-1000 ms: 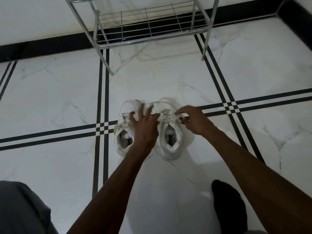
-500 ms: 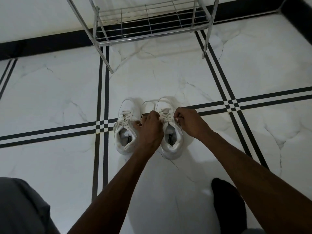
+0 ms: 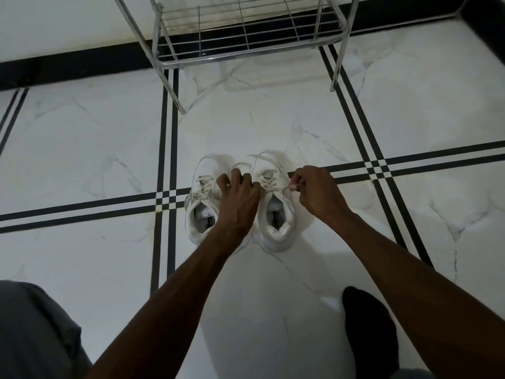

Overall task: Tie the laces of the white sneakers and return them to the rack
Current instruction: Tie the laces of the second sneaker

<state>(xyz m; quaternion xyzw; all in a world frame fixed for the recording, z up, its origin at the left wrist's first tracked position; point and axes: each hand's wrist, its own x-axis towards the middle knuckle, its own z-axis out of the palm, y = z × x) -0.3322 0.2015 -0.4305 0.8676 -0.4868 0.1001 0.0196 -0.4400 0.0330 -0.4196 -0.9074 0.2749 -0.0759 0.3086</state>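
Pulling both lace ends of the right sneaker (image 3: 276,203) apart is where you're at, head view only. A sec ago your left hand (image 3: 240,198) lay spread across both shoes; half a sec ago it had curled in, and now it's closed on a lace at the tongue, between the two shoes. Your right hand (image 3: 314,192) has slid out to the right and pinches the other lace end (image 3: 287,188) betw thumb and forefinger, drawn taut. My read: first cross of the knot is being cinched, bow not yet made.

Left sneaker (image 3: 203,201) sits just beside, touching or nearly so; its laces look loosely knotted, can't tell if properly tied. Both shoes sit on the marble floor (image 3: 82,160), toes pointing far, toward the rack (image 3: 246,36).

Rack's wire bottom shelf at far centre holds nothing you can see, so there's room for the pair. Higher shelves are out of frame.
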